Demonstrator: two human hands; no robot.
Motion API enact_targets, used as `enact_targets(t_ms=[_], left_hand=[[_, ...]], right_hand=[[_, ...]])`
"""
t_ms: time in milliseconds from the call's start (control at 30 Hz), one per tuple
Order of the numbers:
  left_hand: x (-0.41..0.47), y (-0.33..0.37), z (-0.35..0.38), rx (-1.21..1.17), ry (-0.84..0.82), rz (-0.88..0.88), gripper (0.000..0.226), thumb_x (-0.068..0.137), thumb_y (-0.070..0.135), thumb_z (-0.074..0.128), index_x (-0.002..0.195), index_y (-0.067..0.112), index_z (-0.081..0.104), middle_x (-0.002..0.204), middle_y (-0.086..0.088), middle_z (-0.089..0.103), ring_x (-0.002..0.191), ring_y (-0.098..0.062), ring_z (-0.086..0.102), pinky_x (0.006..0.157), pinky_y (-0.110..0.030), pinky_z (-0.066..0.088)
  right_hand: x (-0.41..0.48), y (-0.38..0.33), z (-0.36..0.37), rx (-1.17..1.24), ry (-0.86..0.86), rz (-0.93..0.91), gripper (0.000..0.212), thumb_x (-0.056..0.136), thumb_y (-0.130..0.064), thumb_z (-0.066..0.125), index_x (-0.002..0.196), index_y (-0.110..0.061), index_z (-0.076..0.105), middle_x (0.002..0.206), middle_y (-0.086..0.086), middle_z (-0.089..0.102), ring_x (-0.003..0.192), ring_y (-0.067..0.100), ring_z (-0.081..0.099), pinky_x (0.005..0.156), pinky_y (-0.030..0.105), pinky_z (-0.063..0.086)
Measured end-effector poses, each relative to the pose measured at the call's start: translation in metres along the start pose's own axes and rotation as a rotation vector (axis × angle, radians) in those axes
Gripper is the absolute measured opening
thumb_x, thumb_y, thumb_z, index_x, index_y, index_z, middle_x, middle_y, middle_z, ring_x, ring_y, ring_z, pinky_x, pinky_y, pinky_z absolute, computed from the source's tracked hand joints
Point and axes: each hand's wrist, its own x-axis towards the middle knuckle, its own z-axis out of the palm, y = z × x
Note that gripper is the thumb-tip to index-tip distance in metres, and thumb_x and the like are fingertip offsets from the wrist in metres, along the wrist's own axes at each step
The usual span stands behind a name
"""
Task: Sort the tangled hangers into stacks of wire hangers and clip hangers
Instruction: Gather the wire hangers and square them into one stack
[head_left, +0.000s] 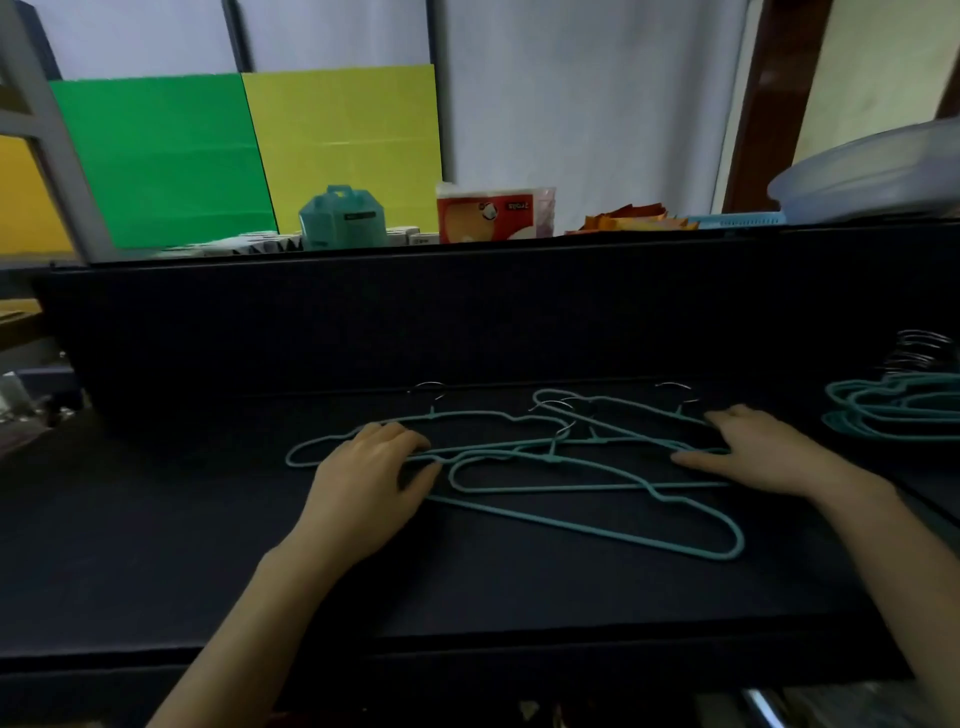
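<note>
The left hand (366, 470) is bare, with a smooth back and short, rounded fingers. The left forearm (249, 613) behind it is bare too, uncovered up to the near edge. The right hand (763, 452) and right forearm (893, 561) look the same: bare, slim at the wrist, uncovered to the right edge. Blur hides the nails.

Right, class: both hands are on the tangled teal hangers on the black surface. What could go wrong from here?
1. The tangled hangers overlap, and metal hooks sit among other frames; lifting one with the left hand may drag the rest along.
2. The right hand lies flat across several wires, so pulling against it could bend them.
3. The stack at the right is near; a sliding tangle might knock it.
</note>
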Motion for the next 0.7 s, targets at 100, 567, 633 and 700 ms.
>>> enact_targets(t_ms=[100, 567, 633, 700], left_hand=[[-0.004, -0.024, -0.005, 0.034, -0.023, 0.011, 0.038, 0.090, 0.045, 0.047, 0.121, 0.025, 0.054, 0.119, 0.011, 0.057, 0.109, -0.007, 0.049, 0.082, -0.020, 0.039], [0.029, -0.086, 0.010, -0.133, -0.435, -0.116, 0.078, 0.086, 0.060, 0.043, 0.147, 0.020, 0.016, 0.154, -0.004, 0.024, 0.139, -0.020, 0.025, 0.110, -0.033, 0.027], [0.036, -0.090, 0.013, -0.191, -0.473, -0.100, 0.079, 0.084, 0.061, 0.046, 0.146, 0.020, 0.019, 0.153, -0.004, 0.025, 0.139, -0.019, 0.025, 0.111, -0.033, 0.026], [0.042, -0.091, 0.015, -0.219, -0.471, -0.058, 0.078, 0.083, 0.059, 0.050, 0.144, 0.019, 0.025, 0.149, -0.006, 0.031, 0.136, -0.019, 0.028, 0.110, -0.033, 0.028]], right_hand=[[-0.002, -0.005, -0.002, 0.070, -0.002, 0.004, 0.088, 0.078, -0.065, 0.051, 0.143, -0.011, 0.030, 0.145, 0.015, 0.032, 0.127, 0.029, 0.040, 0.104, 0.037, 0.038], [-0.048, -0.086, -0.015, 0.197, 0.392, -0.174, 0.104, 0.054, -0.088, 0.035, 0.138, -0.027, 0.039, 0.133, -0.011, 0.040, 0.116, 0.012, 0.047, 0.079, 0.032, 0.041], [-0.052, -0.093, -0.012, 0.203, 0.398, -0.171, 0.106, 0.051, -0.089, 0.033, 0.137, -0.027, 0.040, 0.132, -0.012, 0.041, 0.115, 0.011, 0.047, 0.079, 0.032, 0.041], [-0.053, -0.099, -0.008, 0.193, 0.390, -0.154, 0.110, 0.048, -0.090, 0.032, 0.138, -0.027, 0.040, 0.133, -0.012, 0.040, 0.117, 0.012, 0.047, 0.081, 0.034, 0.042]])
